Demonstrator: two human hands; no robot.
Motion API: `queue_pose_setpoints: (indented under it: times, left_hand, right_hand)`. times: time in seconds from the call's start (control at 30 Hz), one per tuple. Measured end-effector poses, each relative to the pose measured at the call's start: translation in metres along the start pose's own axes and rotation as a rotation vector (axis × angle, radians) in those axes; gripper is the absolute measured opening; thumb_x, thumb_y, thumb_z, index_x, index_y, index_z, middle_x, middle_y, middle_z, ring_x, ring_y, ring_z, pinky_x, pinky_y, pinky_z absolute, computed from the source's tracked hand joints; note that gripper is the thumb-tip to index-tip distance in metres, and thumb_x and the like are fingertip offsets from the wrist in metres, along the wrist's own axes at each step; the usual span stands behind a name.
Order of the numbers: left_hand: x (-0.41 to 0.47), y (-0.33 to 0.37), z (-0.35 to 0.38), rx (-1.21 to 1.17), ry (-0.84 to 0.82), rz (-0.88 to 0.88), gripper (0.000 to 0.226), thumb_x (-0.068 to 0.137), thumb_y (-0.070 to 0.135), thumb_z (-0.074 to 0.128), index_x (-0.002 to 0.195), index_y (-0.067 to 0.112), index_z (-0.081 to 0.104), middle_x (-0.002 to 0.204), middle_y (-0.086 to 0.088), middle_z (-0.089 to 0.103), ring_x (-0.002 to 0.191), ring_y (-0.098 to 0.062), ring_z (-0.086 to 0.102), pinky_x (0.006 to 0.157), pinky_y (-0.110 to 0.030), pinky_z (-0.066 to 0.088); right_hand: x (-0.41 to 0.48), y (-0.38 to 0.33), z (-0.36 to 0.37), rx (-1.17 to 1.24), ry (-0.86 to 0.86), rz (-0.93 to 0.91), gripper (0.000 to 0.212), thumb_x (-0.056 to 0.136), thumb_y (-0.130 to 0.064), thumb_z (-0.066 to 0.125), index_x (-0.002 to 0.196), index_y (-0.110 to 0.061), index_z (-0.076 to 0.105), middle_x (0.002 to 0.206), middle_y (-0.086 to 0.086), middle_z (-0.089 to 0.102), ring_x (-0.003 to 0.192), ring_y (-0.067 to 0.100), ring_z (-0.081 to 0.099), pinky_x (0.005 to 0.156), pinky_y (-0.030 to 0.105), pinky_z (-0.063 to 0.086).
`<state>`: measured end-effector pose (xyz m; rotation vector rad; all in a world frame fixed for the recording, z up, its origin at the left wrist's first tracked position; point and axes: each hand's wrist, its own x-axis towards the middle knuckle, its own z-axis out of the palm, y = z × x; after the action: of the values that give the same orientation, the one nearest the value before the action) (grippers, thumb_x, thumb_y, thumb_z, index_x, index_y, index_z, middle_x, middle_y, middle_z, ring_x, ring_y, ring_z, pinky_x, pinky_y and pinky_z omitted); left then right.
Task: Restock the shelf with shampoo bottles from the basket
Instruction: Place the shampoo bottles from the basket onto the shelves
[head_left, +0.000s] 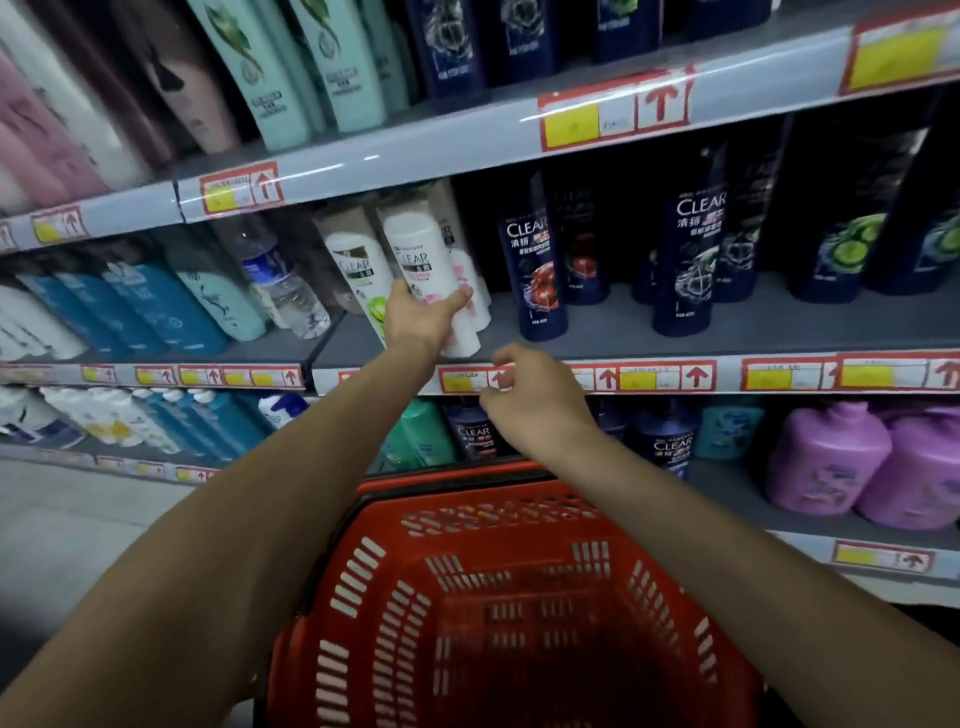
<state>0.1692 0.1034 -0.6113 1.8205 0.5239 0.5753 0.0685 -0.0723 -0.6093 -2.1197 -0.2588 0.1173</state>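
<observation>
My left hand (418, 318) grips a white shampoo bottle with a pink label (423, 260), standing on the middle shelf (623, 322) near its front edge. A white bottle with a green label (358, 270) stands just left of it. My right hand (530, 402) hovers in front of the shelf's price strip, fingers loosely curled, holding nothing. The red basket (498, 597) sits below my arms, and no bottles show inside it.
Dark blue shampoo bottles (537, 275) fill the middle shelf to the right. A clear water bottle (280, 275) and teal bottles stand to the left. Purple jugs (831, 457) sit on the lower shelf at right. Grey floor lies at the lower left.
</observation>
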Motion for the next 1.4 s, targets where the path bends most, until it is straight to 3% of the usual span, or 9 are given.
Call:
queue_pose_setpoints:
  times: [0.13,0.27,0.37,0.47,0.63,0.8,1.03,1.23,1.4]
  left_hand:
    - [-0.029,0.003,-0.023,-0.144,-0.008,0.029,0.056,0.061,0.037,0.092,0.102,0.02,0.059,0.097,0.002,0.075,0.093,-0.02,0.073,0.088,-0.049,0.059]
    - [-0.062,0.014,-0.072,-0.242,-0.013,0.087,0.053,0.073,0.024,0.09,0.115,0.013,0.06,0.101,0.0,0.075,0.098,-0.023,0.073,0.083,-0.047,0.061]
    - [-0.086,0.012,-0.119,-0.19,-0.031,0.131,0.051,0.076,0.025,0.089,0.118,0.013,0.063,0.105,-0.001,0.075,0.097,-0.022,0.072,0.083,-0.043,0.061]
    - [-0.103,-0.006,-0.157,-0.101,-0.041,0.136,0.052,0.073,0.03,0.089,0.116,0.014,0.064,0.1,-0.005,0.075,0.078,-0.02,0.069,0.072,-0.041,0.057]
    - [-0.1,-0.03,-0.191,-0.106,-0.049,0.068,0.061,0.066,0.031,0.091,0.121,0.022,0.064,0.113,0.009,0.074,0.101,-0.011,0.071,0.091,-0.042,0.059]
    - [-0.079,-0.031,-0.205,-0.199,0.007,0.021,0.058,0.069,0.033,0.091,0.12,0.029,0.063,0.11,0.011,0.073,0.098,-0.011,0.07,0.088,-0.046,0.059]
    - [-0.07,-0.044,-0.222,-0.238,0.07,-0.007,0.058,0.07,0.035,0.09,0.12,0.025,0.062,0.107,0.006,0.073,0.086,-0.014,0.07,0.067,-0.03,0.056]
    - [-0.063,-0.048,-0.231,-0.246,0.115,-0.035,0.057,0.068,0.037,0.091,0.116,0.024,0.062,0.105,0.01,0.073,0.089,-0.005,0.069,0.077,-0.034,0.059]
    - [-0.063,-0.045,-0.232,-0.296,0.149,-0.092,0.059,0.068,0.029,0.092,0.117,0.022,0.061,0.106,0.005,0.073,0.089,-0.006,0.069,0.081,-0.04,0.061]
  right_hand:
    - [0.002,0.006,0.002,-0.021,0.027,-0.008,0.038,0.096,-0.016,0.061,0.133,-0.022,0.057,0.121,0.004,0.067,0.092,0.026,0.068,0.075,0.038,0.058]
    - [0.006,0.01,0.009,-0.037,0.026,-0.026,0.038,0.096,-0.016,0.061,0.134,-0.021,0.058,0.125,0.005,0.068,0.087,0.024,0.069,0.069,0.033,0.054]
    - [0.006,0.009,0.018,-0.104,0.03,-0.058,0.041,0.097,-0.014,0.061,0.137,-0.019,0.058,0.127,0.004,0.067,0.097,0.019,0.066,0.075,0.027,0.049]
    - [0.009,0.007,0.03,-0.149,0.038,-0.109,0.042,0.097,-0.016,0.063,0.138,-0.02,0.057,0.128,0.002,0.067,0.105,0.017,0.064,0.085,0.028,0.052]
    - [0.035,0.007,0.045,-0.258,0.143,-0.171,0.044,0.095,-0.021,0.068,0.138,-0.014,0.057,0.13,0.005,0.066,0.117,0.022,0.062,0.095,0.034,0.05]
    - [0.114,-0.026,0.066,-0.354,0.219,-0.037,0.045,0.089,-0.028,0.07,0.125,-0.006,0.054,0.118,0.016,0.065,0.106,0.036,0.064,0.073,0.035,0.046]
    - [0.176,-0.047,0.086,-0.25,0.454,0.149,0.077,0.074,-0.055,0.082,0.124,-0.005,0.053,0.125,0.017,0.062,0.112,0.037,0.063,0.085,0.041,0.052]
    - [0.167,-0.049,0.081,-0.257,0.492,0.094,0.066,0.069,-0.05,0.086,0.112,-0.008,0.058,0.113,0.011,0.069,0.103,0.033,0.067,0.082,0.038,0.053]
    - [0.104,-0.037,0.074,-0.159,0.525,-0.209,0.053,0.072,-0.045,0.084,0.11,-0.017,0.059,0.109,0.003,0.069,0.098,0.021,0.066,0.081,0.034,0.053]
